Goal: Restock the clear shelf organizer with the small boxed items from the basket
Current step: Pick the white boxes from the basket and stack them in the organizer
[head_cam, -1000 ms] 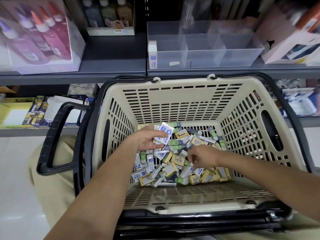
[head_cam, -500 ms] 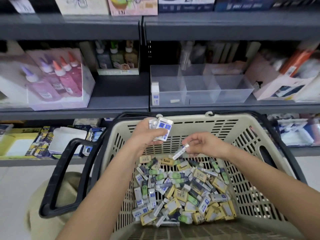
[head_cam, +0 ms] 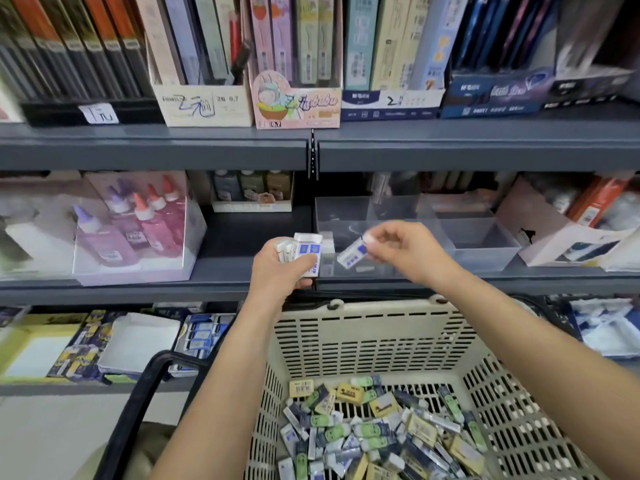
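My left hand point(head_cam: 282, 268) grips a small stack of white-and-blue boxes point(head_cam: 304, 251) in front of the shelf edge. My right hand point(head_cam: 398, 249) pinches one white-and-blue box point(head_cam: 351, 254) by its end, tilted, just over the front left compartment of the clear organizer point(head_cam: 481, 244). A few white boxes point(head_cam: 327, 244) stand in that left compartment. The other compartments look bare. Below, the beige basket point(head_cam: 363, 337) holds several small boxes point(head_cam: 377, 431) in white, blue, green and yellow.
A clear box of glue bottles point(head_cam: 131, 233) stands left of the organizer on the same grey shelf point(head_cam: 242, 271). Pink-white cartons point(head_cam: 568, 237) sit to its right. Pencil boxes point(head_cam: 294, 64) fill the shelf above. The basket's black handle point(head_cam: 138, 403) juts out at lower left.
Both hands rose out of the basket to the middle shelf, the left with its stack, the right with one box. My view tilted upward.
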{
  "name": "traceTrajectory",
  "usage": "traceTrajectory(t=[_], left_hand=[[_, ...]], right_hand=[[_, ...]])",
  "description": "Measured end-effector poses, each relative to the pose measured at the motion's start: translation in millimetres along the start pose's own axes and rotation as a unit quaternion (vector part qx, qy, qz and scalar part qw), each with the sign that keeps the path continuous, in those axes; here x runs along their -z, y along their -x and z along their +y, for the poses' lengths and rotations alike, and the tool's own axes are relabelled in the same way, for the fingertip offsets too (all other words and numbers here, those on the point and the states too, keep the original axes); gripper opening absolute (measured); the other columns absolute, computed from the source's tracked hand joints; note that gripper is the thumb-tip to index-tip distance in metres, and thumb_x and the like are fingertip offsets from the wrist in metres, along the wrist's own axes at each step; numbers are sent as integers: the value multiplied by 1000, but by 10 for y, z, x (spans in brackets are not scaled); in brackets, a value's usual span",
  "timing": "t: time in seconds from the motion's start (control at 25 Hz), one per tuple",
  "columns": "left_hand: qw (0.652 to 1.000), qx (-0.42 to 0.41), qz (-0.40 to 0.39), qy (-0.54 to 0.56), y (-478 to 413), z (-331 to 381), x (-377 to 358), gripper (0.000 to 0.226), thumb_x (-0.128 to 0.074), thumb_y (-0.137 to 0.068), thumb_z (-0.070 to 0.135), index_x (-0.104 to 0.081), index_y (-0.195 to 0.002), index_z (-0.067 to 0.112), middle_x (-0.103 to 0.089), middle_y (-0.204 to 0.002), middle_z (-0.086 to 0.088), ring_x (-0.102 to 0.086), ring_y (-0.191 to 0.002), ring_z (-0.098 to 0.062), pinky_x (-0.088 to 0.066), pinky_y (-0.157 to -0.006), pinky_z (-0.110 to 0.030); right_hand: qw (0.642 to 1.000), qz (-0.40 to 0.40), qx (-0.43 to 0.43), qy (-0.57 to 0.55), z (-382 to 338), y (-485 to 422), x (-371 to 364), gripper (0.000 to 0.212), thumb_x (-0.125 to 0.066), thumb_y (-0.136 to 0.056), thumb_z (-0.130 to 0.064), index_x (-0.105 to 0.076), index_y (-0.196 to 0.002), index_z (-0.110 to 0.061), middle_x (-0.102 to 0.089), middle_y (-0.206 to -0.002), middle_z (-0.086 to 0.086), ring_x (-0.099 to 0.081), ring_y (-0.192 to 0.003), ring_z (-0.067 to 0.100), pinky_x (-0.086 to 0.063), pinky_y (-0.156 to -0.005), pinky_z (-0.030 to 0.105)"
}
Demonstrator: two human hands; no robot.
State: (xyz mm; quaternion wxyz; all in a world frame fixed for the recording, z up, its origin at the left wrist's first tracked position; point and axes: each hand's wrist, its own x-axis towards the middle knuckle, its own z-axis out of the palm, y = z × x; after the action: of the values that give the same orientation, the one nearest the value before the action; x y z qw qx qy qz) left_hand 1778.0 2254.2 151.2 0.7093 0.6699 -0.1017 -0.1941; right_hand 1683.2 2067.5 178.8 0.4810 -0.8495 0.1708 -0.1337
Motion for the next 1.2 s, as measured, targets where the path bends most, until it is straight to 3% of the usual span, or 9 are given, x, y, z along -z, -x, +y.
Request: traceTrajectory(t=[0.08, 0.2, 0.36, 0.6, 0.76, 0.88, 0.96, 1.08, 1.2], left_hand=[[999, 0, 43, 24, -94, -32, 3, 29, -69, -80, 3, -53, -92, 24, -67, -88, -2, -66, -66, -8, -54, -54, -20], [997, 15, 58, 50, -159, -161, -10, 29, -68, -80, 3, -52, -93, 24, -67, -89, -2, -66, -69, -9, -55, -55, -21], [996, 40, 43, 66, -239, -273, 0, 30, -70, -79, 5, -54, -97, 23, -69, -90, -2, -68, -68, -7, -54, -56, -22], [991, 72, 49, 97, -320, -273, -32, 30, -72, -78, 9, -57, -100, 21, -70, -91, -2, -68, -77, -13, -53, -57, -22], [991, 72, 45, 104, -309, -263, -25, 29, -72, -78, 9, -57, -99, 21, -70, -90, -1, -68, -77, -13, -53, -57, -22], [993, 61, 32, 99, -288, -236, 4, 28, -73, -77, 11, -57, -98, 22, -71, -85, 3, -67, -74, -11, -52, -56, -21], [995, 42, -7, 92, -265, -218, 22, 25, -72, -78, 11, -59, -95, 24, -71, -77, 7, -67, -67, -7, -51, -55, -21], [992, 35, -69, 99, -208, -214, 13, 22, -74, -78, 16, -60, -93, 23, -71, -75, 5, -66, -66, -8, -51, -53, -21], [980, 86, -42, 172, -213, -207, 4, 18, -70, -80, 25, -58, -92, 19, -69, -71, 4, -65, -65, -7, -50, -51, -22]], right_hand=[[995, 42, 28, 81, -91, -230, -17, 8, -62, -85, -17, -66, -91, -19, -71, -82, 4, -67, -83, 20, -51, -82, 30], [981, 77, 63, 165, -188, -501, -98, 17, -59, -87, -20, -67, -102, -19, -70, -91, 4, -62, -81, 19, -38, -65, 13], [974, 19, 34, 222, -180, -785, -254, 22, -55, -89, -15, -64, -108, -17, -67, -103, 5, -61, -94, 23, -45, -83, 24], [971, -73, 11, 226, -18, -836, -488, 10, -53, -90, -21, -57, -94, -29, -63, -91, -6, -63, -90, 19, -49, -84, 26], [976, -83, 10, 202, 5, -773, -486, 18, -49, -92, -22, -61, -105, -25, -63, -92, -8, -60, -85, 13, -47, -82, 23], [979, -27, 68, 188, -105, -669, -458, 21, -50, -92, -27, -63, -109, -23, -62, -90, -10, -56, -83, 7, -41, -76, 19], [984, -41, 97, 141, -214, -569, -479, 21, -52, -92, -30, -67, -104, -21, -65, -90, -11, -57, -82, 5, -43, -74, 19], [988, -119, 60, 74, -295, -472, -486, 10, -60, -87, -20, -70, -89, -19, -66, -77, -10, -58, -68, 4, -49, -71, 21], [996, -85, 20, 18, -301, -486, -285, 7, -59, -88, -13, -64, -87, -18, -64, -68, -7, -59, -54, -3, -48, -55, 15]])
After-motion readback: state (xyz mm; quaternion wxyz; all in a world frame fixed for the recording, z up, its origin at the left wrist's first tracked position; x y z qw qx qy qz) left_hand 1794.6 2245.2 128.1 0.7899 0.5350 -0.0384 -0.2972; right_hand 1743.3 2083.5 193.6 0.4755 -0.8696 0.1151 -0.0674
